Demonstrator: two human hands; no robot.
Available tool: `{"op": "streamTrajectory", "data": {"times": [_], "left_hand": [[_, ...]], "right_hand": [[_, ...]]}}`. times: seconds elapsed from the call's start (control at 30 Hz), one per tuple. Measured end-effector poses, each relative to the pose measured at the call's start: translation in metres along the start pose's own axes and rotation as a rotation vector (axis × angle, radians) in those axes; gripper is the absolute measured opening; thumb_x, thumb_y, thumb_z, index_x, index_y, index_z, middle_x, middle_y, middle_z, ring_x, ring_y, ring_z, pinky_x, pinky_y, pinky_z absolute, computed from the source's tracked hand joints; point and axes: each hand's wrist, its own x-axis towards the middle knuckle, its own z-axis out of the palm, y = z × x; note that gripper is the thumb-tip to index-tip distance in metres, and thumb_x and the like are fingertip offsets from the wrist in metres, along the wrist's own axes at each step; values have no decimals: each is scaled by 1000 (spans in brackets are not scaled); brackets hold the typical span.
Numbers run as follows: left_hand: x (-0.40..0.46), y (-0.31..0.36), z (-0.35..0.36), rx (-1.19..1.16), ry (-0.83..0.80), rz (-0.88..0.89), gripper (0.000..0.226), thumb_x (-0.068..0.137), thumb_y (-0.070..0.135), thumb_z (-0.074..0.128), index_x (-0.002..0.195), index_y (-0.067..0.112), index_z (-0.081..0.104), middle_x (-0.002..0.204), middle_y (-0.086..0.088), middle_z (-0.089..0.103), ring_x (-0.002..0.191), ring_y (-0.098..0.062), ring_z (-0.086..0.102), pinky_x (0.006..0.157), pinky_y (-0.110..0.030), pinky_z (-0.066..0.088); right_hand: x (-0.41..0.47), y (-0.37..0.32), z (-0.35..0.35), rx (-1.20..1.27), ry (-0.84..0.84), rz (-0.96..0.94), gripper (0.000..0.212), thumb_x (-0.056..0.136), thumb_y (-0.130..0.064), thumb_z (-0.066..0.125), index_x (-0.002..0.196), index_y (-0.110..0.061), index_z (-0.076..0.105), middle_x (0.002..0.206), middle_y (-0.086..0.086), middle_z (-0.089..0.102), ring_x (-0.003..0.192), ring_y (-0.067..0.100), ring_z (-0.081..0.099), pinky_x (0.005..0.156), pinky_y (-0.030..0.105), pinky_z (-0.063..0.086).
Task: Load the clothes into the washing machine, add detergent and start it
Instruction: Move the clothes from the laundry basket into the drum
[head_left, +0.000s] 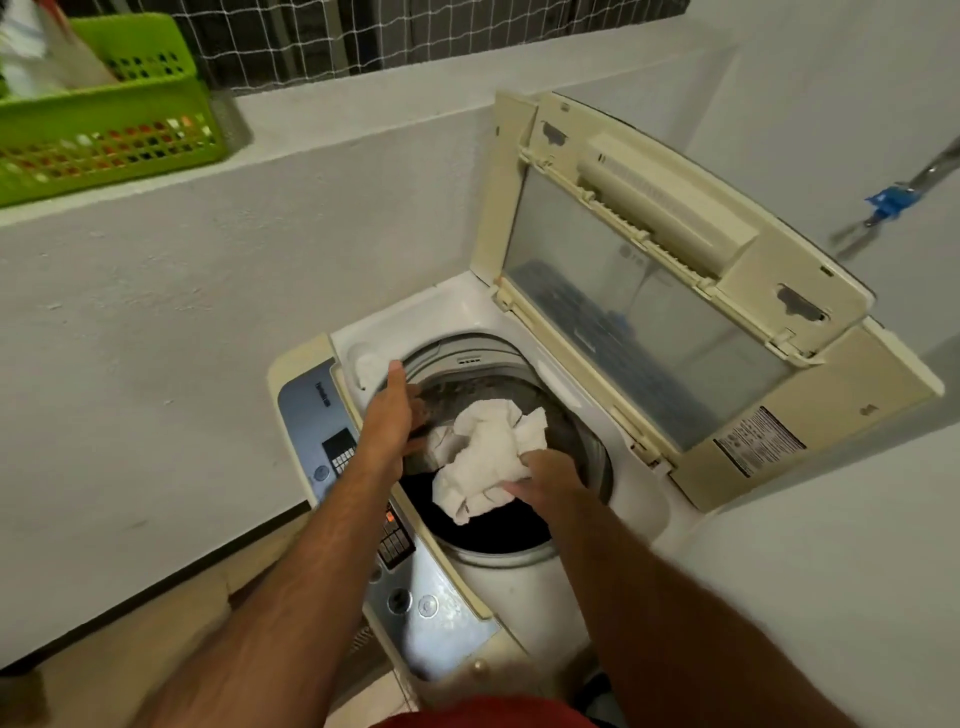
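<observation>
A top-loading washing machine (524, 571) stands with its lid (670, 291) raised toward the back right. A crumpled white cloth (483, 452) hangs over the drum opening (498, 530), above dark clothes lying inside. My right hand (545, 480) grips the cloth's near right edge. My left hand (392, 421) reaches into the left side of the drum with fingers spread and thumb up near the rim; its fingertips are hidden by the drum's shadow. The control panel (358, 499) runs along the machine's left side, partly under my left forearm.
A green plastic basket (104, 119) with items in it sits on the white ledge at the upper left. White walls (156, 338) close in behind and to the right of the machine. A metal rod with a blue clip (891, 200) hangs at the far right.
</observation>
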Motion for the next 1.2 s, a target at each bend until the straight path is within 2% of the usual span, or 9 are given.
{"op": "streamTrajectory", "data": {"times": [0.07, 0.27, 0.43, 0.5, 0.6, 0.8, 0.93, 1.07, 1.2], "left_hand": [[-2, 1, -2, -26, 14, 15, 55, 96, 62, 27, 111, 19, 58, 109, -2, 62, 101, -20, 58, 77, -36, 49], [-7, -4, 1, 16, 0, 53, 56, 95, 63, 29, 112, 19, 60, 108, 0, 62, 103, -22, 58, 93, -44, 47], [-18, -13, 20, 69, -68, 102, 60, 94, 65, 31, 121, 19, 58, 120, -4, 62, 104, -19, 59, 83, -39, 51], [-24, -17, 34, 105, -98, 121, 55, 94, 64, 31, 114, 21, 60, 115, -1, 64, 99, -17, 60, 73, -34, 49], [-37, -24, 61, 191, -168, 153, 50, 94, 63, 33, 106, 24, 61, 112, 0, 64, 100, -18, 61, 79, -37, 52], [-80, -43, 126, 343, -361, 272, 40, 96, 55, 38, 86, 25, 62, 99, -1, 67, 99, -22, 63, 92, -45, 51], [-114, -70, 171, 417, -512, 338, 44, 97, 52, 40, 104, 18, 66, 107, -4, 68, 102, -19, 63, 93, -43, 50], [-150, -101, 216, 533, -684, 372, 37, 98, 50, 38, 103, 22, 61, 107, 1, 65, 102, -17, 61, 92, -42, 51], [-192, -145, 254, 656, -821, 330, 46, 96, 54, 39, 117, 19, 60, 111, 4, 64, 105, -14, 60, 91, -38, 51]], "right_hand": [[6, -16, 10, -96, 32, -26, 54, 96, -44, 56, 131, -3, 56, 135, 19, 56, 127, 34, 50, 107, 36, 35], [9, -73, -6, 747, -166, 163, 40, 103, -10, 44, 142, -3, 43, 124, 14, 48, 125, 35, 47, 97, 45, 46], [0, -64, -28, 646, -169, 88, 40, 103, -18, 47, 140, -4, 46, 151, 18, 40, 134, 38, 44, 101, 47, 46], [-12, -55, -35, 604, -163, 40, 29, 100, -21, 53, 127, -10, 56, 144, 20, 47, 128, 37, 51, 94, 45, 50], [-31, -36, -52, 556, -141, -35, 10, 96, -24, 60, 103, -17, 61, 131, 21, 58, 117, 34, 61, 80, 39, 56], [-79, 14, -111, 642, -75, -149, 25, 96, -28, 60, 115, -11, 60, 112, 15, 68, 98, 30, 71, 76, 39, 59], [-117, 65, -155, 706, 25, -142, 25, 97, -29, 57, 114, -11, 61, 105, 11, 72, 93, 26, 73, 75, 37, 59], [-151, 129, -191, 831, 111, -115, 12, 96, -24, 56, 93, -12, 60, 88, 12, 65, 69, 20, 66, 63, 30, 52], [-183, 210, -217, 839, 290, -6, 24, 97, -28, 58, 111, -9, 61, 105, 15, 69, 88, 27, 71, 70, 35, 58]]}}
